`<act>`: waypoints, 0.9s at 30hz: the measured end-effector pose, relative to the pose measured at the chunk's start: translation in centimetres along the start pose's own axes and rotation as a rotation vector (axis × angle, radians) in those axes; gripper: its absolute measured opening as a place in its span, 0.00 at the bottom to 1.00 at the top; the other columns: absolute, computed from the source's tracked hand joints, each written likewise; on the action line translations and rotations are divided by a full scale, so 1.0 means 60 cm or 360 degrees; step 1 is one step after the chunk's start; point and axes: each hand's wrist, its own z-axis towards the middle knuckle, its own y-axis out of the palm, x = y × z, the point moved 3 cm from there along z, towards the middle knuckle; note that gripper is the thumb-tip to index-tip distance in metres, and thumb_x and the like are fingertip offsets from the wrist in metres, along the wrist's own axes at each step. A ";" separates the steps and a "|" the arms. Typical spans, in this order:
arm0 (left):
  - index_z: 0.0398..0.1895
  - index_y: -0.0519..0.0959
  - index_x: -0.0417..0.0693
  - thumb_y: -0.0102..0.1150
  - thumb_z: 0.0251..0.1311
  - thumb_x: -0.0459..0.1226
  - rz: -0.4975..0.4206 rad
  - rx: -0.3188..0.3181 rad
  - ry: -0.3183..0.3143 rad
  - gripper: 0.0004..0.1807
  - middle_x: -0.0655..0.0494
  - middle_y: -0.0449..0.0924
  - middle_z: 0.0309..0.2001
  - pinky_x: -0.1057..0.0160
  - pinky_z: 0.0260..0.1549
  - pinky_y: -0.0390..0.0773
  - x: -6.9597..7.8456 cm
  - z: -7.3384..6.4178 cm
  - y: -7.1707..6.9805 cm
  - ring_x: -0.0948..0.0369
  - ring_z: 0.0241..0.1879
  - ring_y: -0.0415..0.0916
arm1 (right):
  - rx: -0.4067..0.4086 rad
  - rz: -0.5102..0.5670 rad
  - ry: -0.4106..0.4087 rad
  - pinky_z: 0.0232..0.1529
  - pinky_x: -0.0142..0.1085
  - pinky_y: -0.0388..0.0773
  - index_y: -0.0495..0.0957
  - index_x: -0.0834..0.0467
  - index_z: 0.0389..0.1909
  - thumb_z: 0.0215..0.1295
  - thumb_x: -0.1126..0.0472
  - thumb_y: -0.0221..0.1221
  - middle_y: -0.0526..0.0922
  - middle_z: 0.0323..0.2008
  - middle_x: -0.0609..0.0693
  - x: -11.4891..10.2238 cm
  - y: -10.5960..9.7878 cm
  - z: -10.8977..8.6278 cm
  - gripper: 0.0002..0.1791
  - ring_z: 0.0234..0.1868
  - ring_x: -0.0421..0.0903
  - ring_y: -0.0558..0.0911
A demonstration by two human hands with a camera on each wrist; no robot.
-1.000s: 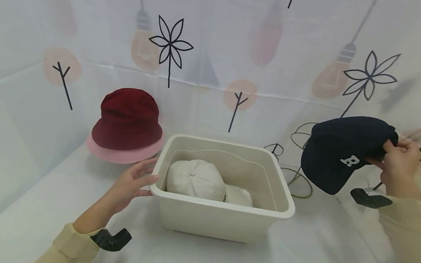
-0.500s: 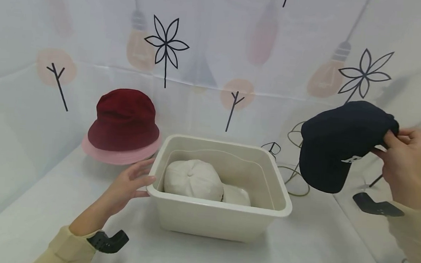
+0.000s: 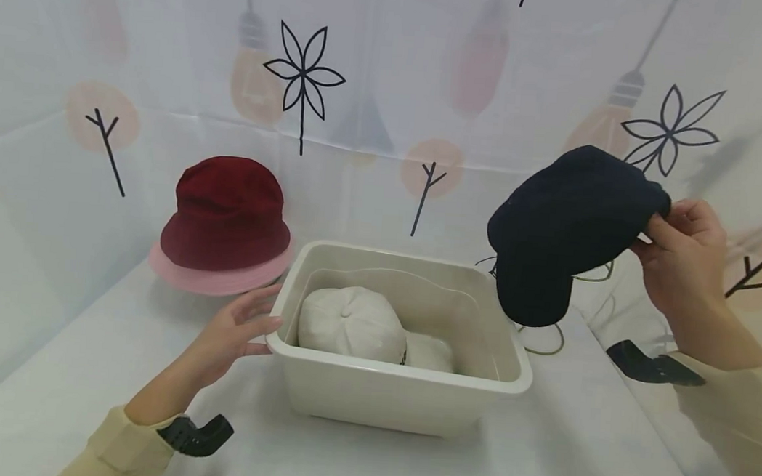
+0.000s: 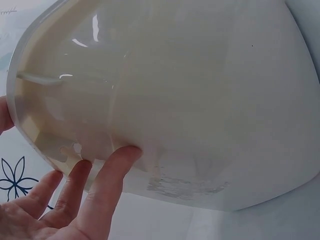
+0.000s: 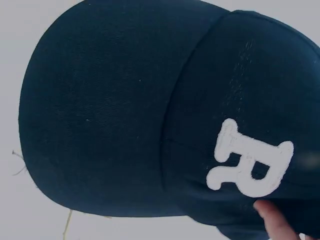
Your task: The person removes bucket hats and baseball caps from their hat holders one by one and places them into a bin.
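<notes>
My right hand (image 3: 684, 256) pinches the back edge of a navy baseball cap (image 3: 565, 220), holding it in the air over the right end of a cream plastic bin (image 3: 385, 391). The cap's brim hangs down, and a white letter R (image 5: 252, 160) shows on its front in the right wrist view. Inside the bin, at the left, lies a white baseball cap (image 3: 352, 324) with its brim to the right. My left hand (image 3: 234, 334) touches the bin's left end, thumb at the rim and spread fingers (image 4: 107, 187) against the outer wall.
A dark red bucket hat (image 3: 228, 214) with a pink brim stands behind the left hand. Thin cords (image 3: 547, 349) lie at the right behind the bin. A patterned cloth (image 3: 378, 70) hangs at the back, and a white cover (image 3: 231, 440) lies under everything.
My right hand has moved left and up with the navy cap, bringing it to the bin's right end. The cap has turned, so its R no longer shows from the head. The left hand stays.
</notes>
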 end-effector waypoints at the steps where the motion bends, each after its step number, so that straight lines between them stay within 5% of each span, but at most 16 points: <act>1: 0.70 0.55 0.45 0.58 0.60 0.38 0.0003 0.0001 -0.0003 0.35 0.38 0.59 0.64 0.51 0.44 0.78 0.000 0.000 -0.001 0.45 0.58 0.65 | -0.0050 -0.0012 -0.0014 0.31 0.40 0.81 0.64 0.71 0.30 0.57 0.85 0.49 0.76 0.32 0.61 0.004 0.011 -0.001 0.09 0.35 0.52 0.81; 7: 0.70 0.56 0.46 0.58 0.60 0.39 0.0012 0.0028 -0.0019 0.36 0.38 0.58 0.64 0.50 0.44 0.77 -0.005 0.000 -0.006 0.43 0.59 0.63 | -0.0461 0.0086 -0.0061 0.32 0.38 0.79 0.65 0.73 0.29 0.57 0.86 0.48 0.77 0.30 0.63 0.037 0.075 -0.003 0.07 0.33 0.53 0.79; 12: 0.69 0.57 0.46 0.59 0.60 0.39 -0.0015 0.0027 -0.0011 0.35 0.38 0.59 0.64 0.50 0.44 0.77 -0.010 0.003 -0.007 0.44 0.59 0.65 | -0.0884 -0.0002 0.0011 0.35 0.35 0.78 0.67 0.71 0.30 0.58 0.83 0.50 0.80 0.36 0.60 0.073 0.115 -0.003 0.06 0.36 0.50 0.79; 20: 0.69 0.57 0.46 0.59 0.60 0.39 -0.0025 0.0024 -0.0016 0.36 0.38 0.59 0.64 0.51 0.44 0.78 -0.011 0.006 -0.005 0.44 0.58 0.66 | -0.1465 -0.0489 0.0206 0.43 0.34 0.77 0.68 0.64 0.30 0.62 0.82 0.42 0.79 0.45 0.54 0.142 0.158 -0.008 0.12 0.47 0.47 0.78; 27: 0.69 0.56 0.46 0.59 0.60 0.39 -0.0030 0.0015 -0.0015 0.36 0.38 0.59 0.64 0.51 0.44 0.78 -0.006 0.006 -0.004 0.44 0.58 0.65 | -0.1521 -0.1160 0.0429 0.44 0.37 0.78 0.65 0.67 0.29 0.62 0.79 0.43 0.80 0.44 0.52 0.224 0.163 -0.013 0.06 0.47 0.47 0.78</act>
